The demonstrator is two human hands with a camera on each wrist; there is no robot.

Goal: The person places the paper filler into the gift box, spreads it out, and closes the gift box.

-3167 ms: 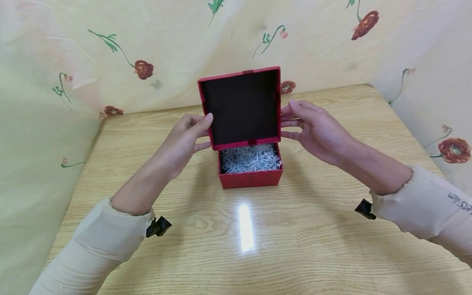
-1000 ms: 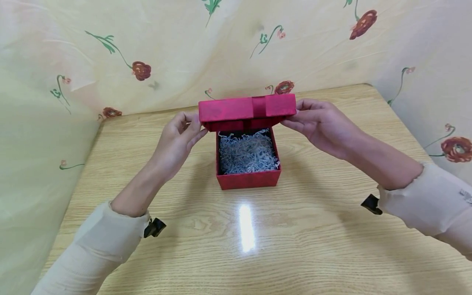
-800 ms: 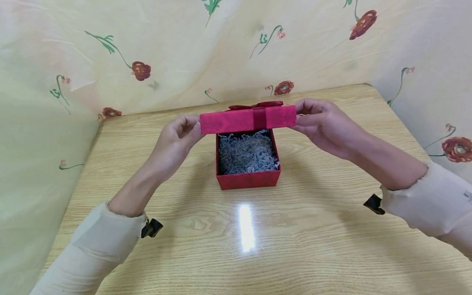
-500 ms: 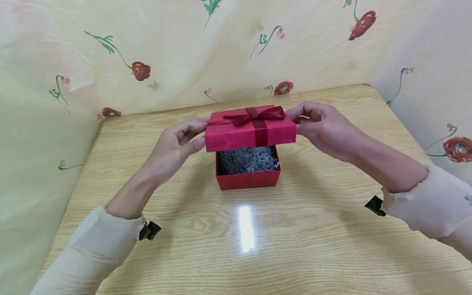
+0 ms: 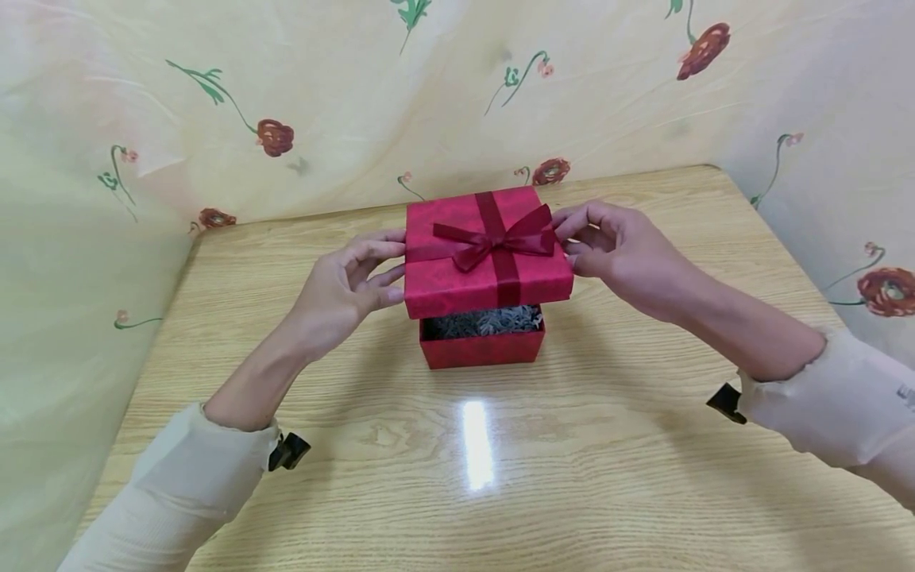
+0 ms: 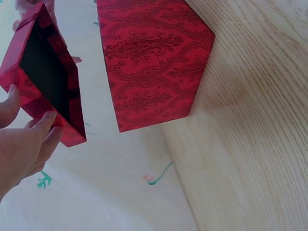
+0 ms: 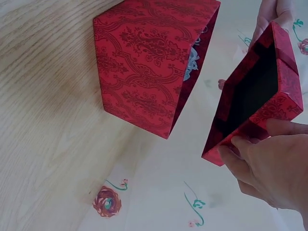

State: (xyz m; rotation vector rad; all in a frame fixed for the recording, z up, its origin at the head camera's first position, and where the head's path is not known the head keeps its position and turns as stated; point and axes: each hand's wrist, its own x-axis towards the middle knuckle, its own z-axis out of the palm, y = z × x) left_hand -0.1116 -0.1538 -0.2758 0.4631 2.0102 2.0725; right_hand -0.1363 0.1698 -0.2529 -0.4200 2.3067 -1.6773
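Note:
A red gift box lid (image 5: 457, 218) with a dark red ribbon bow (image 5: 496, 238) is held in the air, tilted, above the open red box (image 5: 486, 350). At its left side my left hand (image 5: 339, 282) pinches the lid's rim between thumb and fingers. My right hand (image 5: 632, 254) grips the opposite side the same way. Pale shredded paper (image 5: 493, 321) shows in the box below the lid's front edge; the back of the box is hidden. Both wrist views show a gap between the box wall (image 6: 149, 62) and the lid's black inside (image 7: 255, 91).
The box stands on a light wood table (image 5: 543, 477) with a bright light reflection in front of it. A cream cloth with printed flowers (image 5: 322, 119) rises behind the table and along both sides.
The lid was raised with its black inside facing me. It has swung over, come down and forward, so its bow top now shows and covers more of the box. Both hands kept hold.

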